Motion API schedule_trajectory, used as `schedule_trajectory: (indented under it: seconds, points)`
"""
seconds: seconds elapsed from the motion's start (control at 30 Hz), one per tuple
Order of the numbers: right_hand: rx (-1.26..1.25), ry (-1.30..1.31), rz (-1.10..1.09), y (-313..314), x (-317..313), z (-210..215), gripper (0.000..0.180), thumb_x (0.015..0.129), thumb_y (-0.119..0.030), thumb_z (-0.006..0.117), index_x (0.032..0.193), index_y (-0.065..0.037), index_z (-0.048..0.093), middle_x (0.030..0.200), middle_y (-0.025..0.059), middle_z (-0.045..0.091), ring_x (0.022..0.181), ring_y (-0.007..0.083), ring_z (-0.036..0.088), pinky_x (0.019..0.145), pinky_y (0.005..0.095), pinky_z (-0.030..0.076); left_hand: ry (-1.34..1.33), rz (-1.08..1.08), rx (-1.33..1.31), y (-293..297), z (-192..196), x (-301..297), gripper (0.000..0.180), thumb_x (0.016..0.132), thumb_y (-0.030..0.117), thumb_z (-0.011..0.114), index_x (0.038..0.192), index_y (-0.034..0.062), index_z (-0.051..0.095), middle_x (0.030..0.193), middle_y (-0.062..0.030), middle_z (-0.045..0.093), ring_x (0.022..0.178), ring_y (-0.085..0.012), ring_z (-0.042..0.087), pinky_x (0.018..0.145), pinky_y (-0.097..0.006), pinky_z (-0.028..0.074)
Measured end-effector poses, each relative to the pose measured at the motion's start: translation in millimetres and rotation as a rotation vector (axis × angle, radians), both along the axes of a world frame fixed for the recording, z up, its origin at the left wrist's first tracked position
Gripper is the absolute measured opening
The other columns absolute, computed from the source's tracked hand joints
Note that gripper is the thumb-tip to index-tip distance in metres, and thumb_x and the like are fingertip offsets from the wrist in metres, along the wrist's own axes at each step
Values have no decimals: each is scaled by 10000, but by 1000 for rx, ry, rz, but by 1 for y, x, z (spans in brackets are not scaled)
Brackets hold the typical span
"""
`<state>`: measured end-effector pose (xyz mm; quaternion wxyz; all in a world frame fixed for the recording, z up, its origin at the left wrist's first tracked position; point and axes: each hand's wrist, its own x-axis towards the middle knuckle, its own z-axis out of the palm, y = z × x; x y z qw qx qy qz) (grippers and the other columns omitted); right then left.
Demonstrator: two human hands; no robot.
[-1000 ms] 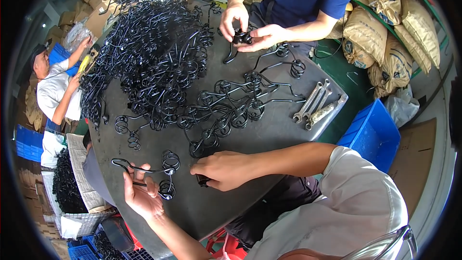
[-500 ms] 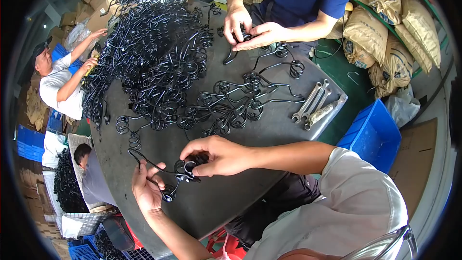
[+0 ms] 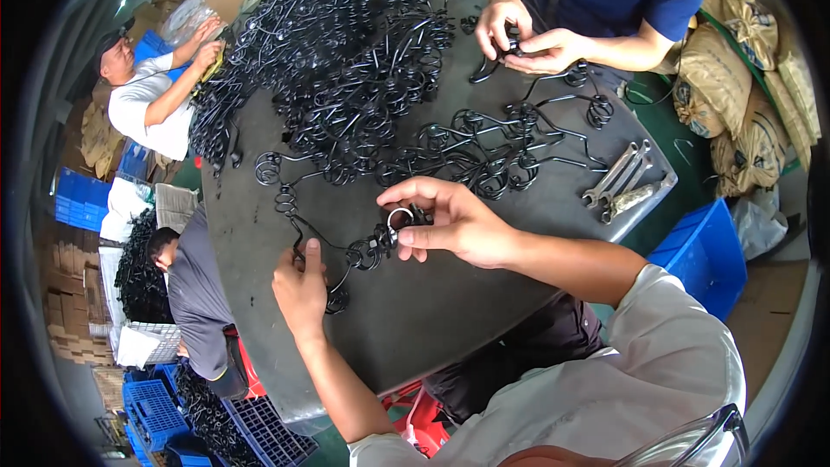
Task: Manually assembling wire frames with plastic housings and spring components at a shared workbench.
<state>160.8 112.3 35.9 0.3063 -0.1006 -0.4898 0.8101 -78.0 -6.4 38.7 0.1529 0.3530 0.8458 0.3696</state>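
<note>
Left hand (image 3: 301, 287): our fingers closed on black wire spring (image 3: 346, 252), near left of table (image 3: 432, 311).
Right hand (image 3: 450, 223): our fingers pinch its coil.
Far: spring pile (image 3: 337, 52).

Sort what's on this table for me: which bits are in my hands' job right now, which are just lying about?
In hand: left hand and right hand both on the black coiled wire piece; small ring at right fingertips.

Lying about: heap of wire pieces, wrenches, blue crate.
</note>
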Motion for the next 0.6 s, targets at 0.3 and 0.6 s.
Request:
schedule_trajectory:
  seconds: [0.3, 0.6]
  points:
    - [-8, -1, 12, -3, -3, -5, 403, 961, -47, 665, 1340, -13, 531, 1045, 56, 618, 823, 133, 667, 673, 266, 519, 650, 1, 240, -3, 16, 18, 470, 869, 347, 774, 1137, -24, 669, 1056, -163, 698, 966, -222, 669, 808, -360, 515]
    - [45, -57, 46, -3, -5, -8, 387, 970, -71, 657, 1331, -1, 538, 1015, 51, 649, 794, 113, 649, 640, 260, 518, 130, -727, 519, -1, 14, 59, 572, 725, 18, 850, 1264, 30, 660, 1238, -168, 668, 1103, -297, 672, 857, -385, 579]
